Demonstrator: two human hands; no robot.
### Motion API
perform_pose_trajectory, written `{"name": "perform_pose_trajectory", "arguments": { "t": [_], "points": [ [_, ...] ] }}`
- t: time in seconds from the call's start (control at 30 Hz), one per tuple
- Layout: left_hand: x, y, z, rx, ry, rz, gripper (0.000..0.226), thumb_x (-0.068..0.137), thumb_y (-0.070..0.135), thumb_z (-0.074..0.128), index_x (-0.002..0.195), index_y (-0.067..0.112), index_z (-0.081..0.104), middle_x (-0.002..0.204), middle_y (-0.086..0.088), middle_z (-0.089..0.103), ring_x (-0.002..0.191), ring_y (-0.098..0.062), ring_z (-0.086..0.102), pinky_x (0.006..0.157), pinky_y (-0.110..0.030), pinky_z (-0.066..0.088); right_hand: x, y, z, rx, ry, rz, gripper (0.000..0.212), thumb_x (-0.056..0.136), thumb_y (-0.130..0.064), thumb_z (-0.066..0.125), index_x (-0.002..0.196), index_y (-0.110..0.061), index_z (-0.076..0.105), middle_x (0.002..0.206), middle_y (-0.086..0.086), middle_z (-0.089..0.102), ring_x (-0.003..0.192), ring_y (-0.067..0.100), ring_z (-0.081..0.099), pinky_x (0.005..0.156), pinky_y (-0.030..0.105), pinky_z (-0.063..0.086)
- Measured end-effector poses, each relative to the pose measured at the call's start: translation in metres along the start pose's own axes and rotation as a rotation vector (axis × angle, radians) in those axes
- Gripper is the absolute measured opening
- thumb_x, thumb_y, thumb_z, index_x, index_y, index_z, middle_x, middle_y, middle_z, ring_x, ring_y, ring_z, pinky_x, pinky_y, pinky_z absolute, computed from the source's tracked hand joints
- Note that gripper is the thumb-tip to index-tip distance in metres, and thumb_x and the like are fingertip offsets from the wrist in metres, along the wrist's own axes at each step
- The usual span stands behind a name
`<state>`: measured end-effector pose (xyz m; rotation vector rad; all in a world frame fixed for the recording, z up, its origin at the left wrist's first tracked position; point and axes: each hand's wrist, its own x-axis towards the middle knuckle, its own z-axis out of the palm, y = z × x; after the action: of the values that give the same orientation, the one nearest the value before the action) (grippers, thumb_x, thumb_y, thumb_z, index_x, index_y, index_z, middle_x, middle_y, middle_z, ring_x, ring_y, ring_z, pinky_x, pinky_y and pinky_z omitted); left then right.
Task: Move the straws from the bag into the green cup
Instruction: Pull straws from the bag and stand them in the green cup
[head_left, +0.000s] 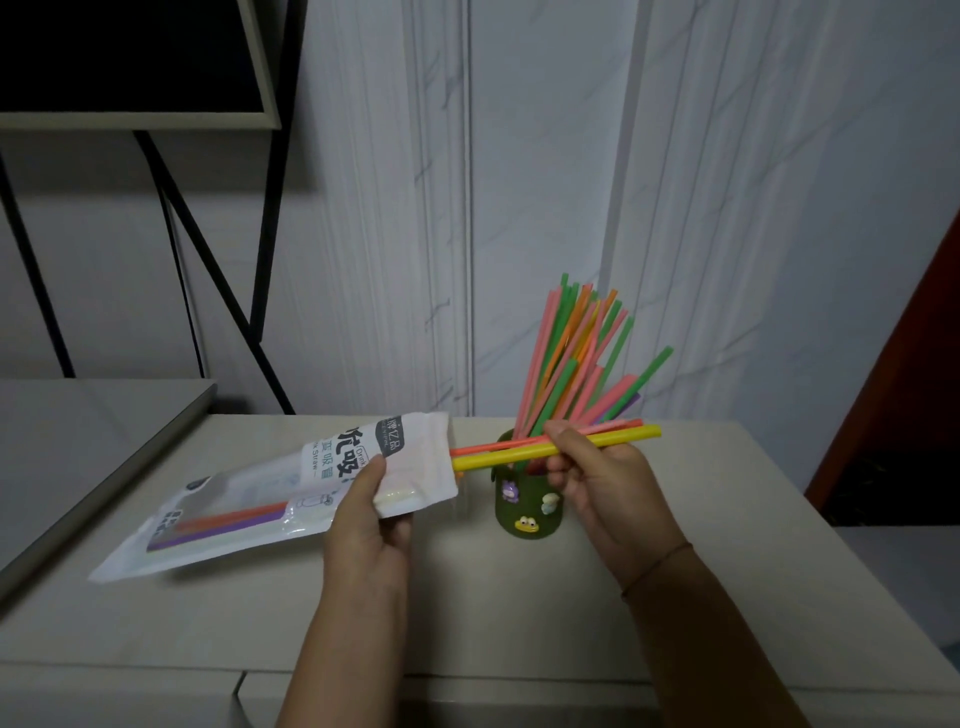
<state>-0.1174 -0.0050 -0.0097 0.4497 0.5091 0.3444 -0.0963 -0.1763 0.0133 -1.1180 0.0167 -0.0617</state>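
Observation:
My left hand (363, 514) grips the white straw bag (249, 504) near its open end and holds it tilted above the table. Orange and purple straws (228, 519) show through the bag's clear window. My right hand (592, 478) pinches a yellow straw (509, 454) and an orange straw (485, 446), both partly out of the bag's mouth and lying level in front of the cup's rim. The green cup (527, 512), decorated with small cartoon figures, stands upright on the table between my hands. Several pink, green and orange straws (576, 358) fan out of it.
The cup stands on a pale table (467, 613) against a white marbled wall. A dark-framed board on black metal legs (218, 249) stands at the back left, above a lower grey surface (78, 426). A red-brown panel (914, 374) is at the right.

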Motion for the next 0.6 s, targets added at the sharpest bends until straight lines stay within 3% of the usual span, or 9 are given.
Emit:
{"name": "perform_pose_trajectory", "arguments": {
  "t": [0.1,0.23,0.4,0.6],
  "points": [
    [0.0,-0.001,0.0,0.016,-0.011,0.022,0.033,0.083,-0.001,0.067,0.111,0.016,0.061,0.114,-0.005,0.07,0.096,-0.017,0.068,0.086,-0.039,0.055,0.0,-0.002,-0.004,-0.021,0.003,-0.004,0.011,0.089,-0.005,0.057,0.082,-0.002,0.065,0.044,-0.001,0.055,0.042,0.007,0.051,0.044,0.017,0.044],
    [-0.005,-0.013,0.003,0.069,-0.019,0.01,0.034,0.08,0.0,0.07,0.11,0.016,0.062,0.114,-0.007,0.07,0.1,-0.02,0.069,0.089,-0.038,0.055,-0.005,0.008,0.009,0.024,-0.07,0.054,0.012,0.088,-0.006,0.059,0.094,0.003,0.064,0.056,0.007,0.06,0.044,0.009,0.057,0.046,0.021,0.05],
    [-0.007,-0.016,0.006,0.043,-0.013,-0.001,0.041,0.08,0.0,0.069,0.118,0.014,0.061,0.112,-0.006,0.071,0.095,-0.016,0.069,0.074,-0.034,0.059,-0.006,0.011,0.014,0.009,-0.036,0.034,0.01,0.087,-0.004,0.058,0.089,0.002,0.065,0.052,0.006,0.062,0.043,0.009,0.057,0.045,0.021,0.05],
    [0.002,0.001,0.001,-0.009,0.019,-0.002,0.021,0.084,0.0,0.066,0.097,0.016,0.061,0.111,-0.005,0.069,0.083,-0.013,0.068,0.06,-0.029,0.06,-0.001,-0.013,-0.01,-0.01,0.101,-0.044,0.013,0.088,-0.004,0.056,0.078,0.0,0.065,0.043,0.0,0.057,0.039,0.008,0.052,0.041,0.018,0.045]
  ]
}}
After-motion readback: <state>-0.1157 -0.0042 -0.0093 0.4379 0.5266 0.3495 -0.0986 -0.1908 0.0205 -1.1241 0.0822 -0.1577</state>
